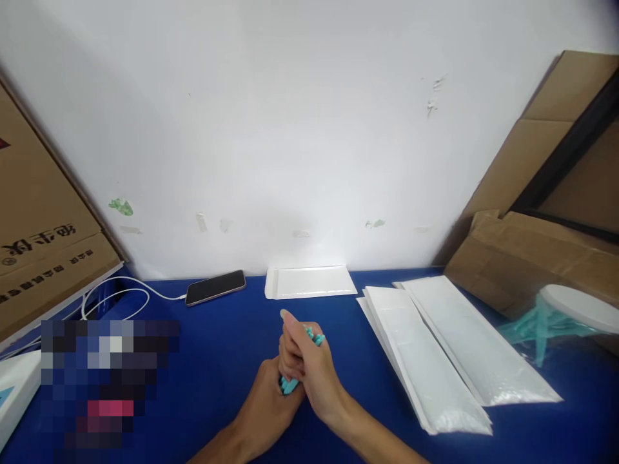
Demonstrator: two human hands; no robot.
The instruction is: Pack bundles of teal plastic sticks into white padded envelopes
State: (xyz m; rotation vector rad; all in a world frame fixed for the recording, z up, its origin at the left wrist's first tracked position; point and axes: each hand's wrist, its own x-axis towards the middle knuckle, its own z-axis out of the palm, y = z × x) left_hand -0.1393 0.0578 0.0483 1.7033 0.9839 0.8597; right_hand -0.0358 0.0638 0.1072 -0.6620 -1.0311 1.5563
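Observation:
A bundle of thin turquoise sticks (289, 385) is clasped between my hands near the front middle of the table. My right hand (309, 367) is closed around the bundle, its fingers curled and its thumb pointing up and away. Below and to the left, my left hand (273, 393) wraps the same bundle, with most of its fingers hidden behind the right hand. Stick ends show at the top of the right fist and between the two hands. What the sticks are exactly, I cannot make out.
White padded envelopes (425, 361) lie stacked to the right, another envelope (314, 282) by the wall. A phone (216, 288) with a white cable lies back left. At far right are clear bags with turquoise items (541, 325) and a white round lid (580, 306). Cardboard boxes (43, 212) flank the table.

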